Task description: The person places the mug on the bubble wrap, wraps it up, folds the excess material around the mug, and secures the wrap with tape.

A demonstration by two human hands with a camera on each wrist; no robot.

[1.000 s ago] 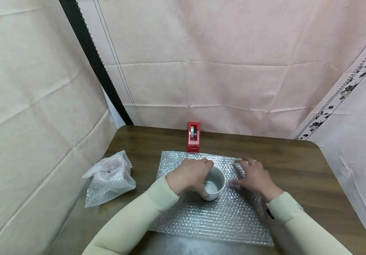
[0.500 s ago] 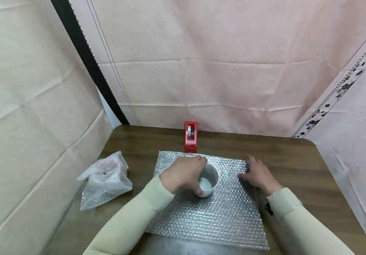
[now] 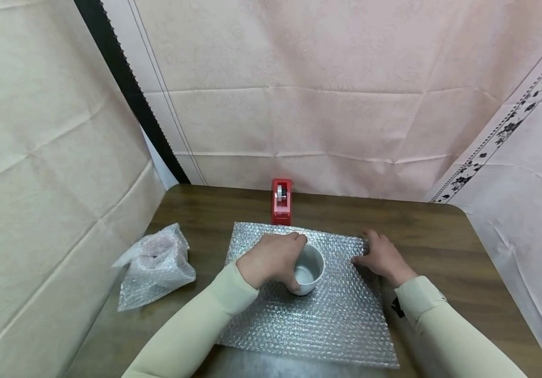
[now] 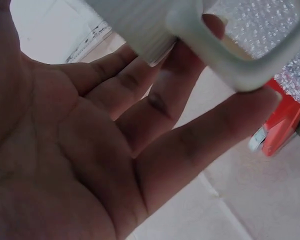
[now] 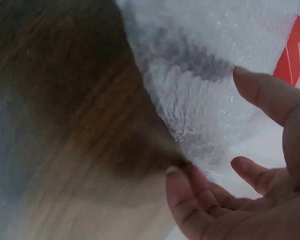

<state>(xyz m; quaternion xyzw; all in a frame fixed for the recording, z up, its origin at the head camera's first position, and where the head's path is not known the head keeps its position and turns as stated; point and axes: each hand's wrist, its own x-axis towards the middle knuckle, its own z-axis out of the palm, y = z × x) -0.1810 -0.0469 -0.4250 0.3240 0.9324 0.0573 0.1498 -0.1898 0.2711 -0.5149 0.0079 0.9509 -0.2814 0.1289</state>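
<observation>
Head view: high, forward-down; wrist views: close, palm-side; all share bubble wrap (image 3: 327, 325).

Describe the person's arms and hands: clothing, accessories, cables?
Long, plain, pale yellow-green sleeves with banded cuffs at the wrists. The left hand and right hand are ungloved. A small black item shows beneath the right cuff; too little visible to identify. No cables seen.
</observation>
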